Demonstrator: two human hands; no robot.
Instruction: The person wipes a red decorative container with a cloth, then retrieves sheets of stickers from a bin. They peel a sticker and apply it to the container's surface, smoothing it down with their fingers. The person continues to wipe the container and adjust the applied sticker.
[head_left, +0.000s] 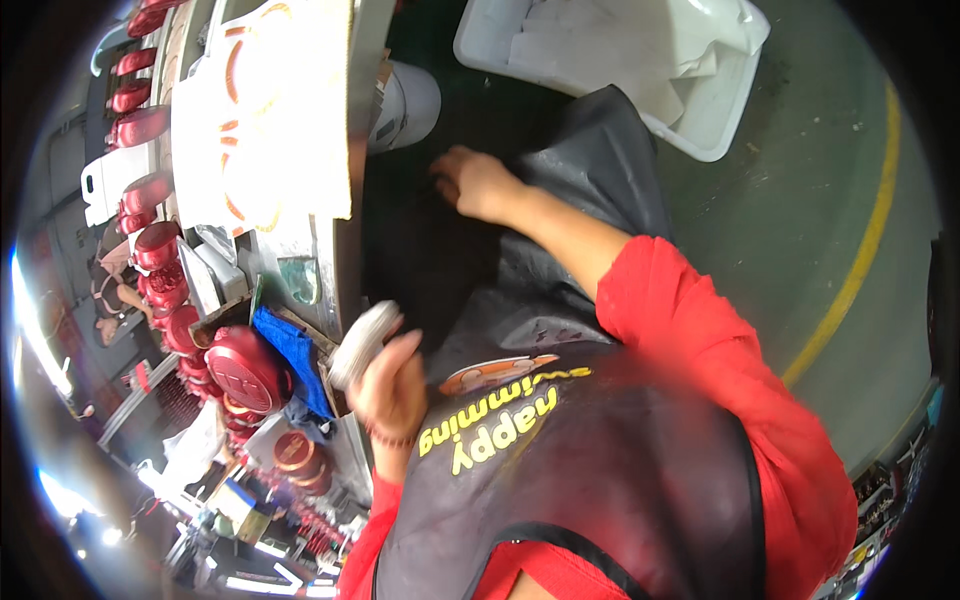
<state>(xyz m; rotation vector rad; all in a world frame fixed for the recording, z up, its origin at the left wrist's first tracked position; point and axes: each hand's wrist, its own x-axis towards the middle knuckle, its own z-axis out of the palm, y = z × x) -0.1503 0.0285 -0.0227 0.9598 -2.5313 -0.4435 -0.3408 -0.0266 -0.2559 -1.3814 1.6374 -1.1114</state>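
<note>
My left hand (392, 385), a beaded bracelet at its wrist, is closed around a whitish, thick, rounded object (364, 345) beside the workbench edge. What this object is exactly I cannot make out. My right hand (478, 185) reaches out over the dark area beside the bench, its fingers loosely bent and apart, with nothing visible in them. Closest to it is a white bucket (410, 105). On the bench, left of my left hand, a red round pot-like piece (243, 370) lies against a blue cloth (295, 355).
A white plastic bin (715, 140) with white sheets stands on the green floor at the top. A pale cloth with orange marks (290, 120) covers part of the bench. Several red pots (157, 245) line its far side. Another person (110, 290) is beyond them.
</note>
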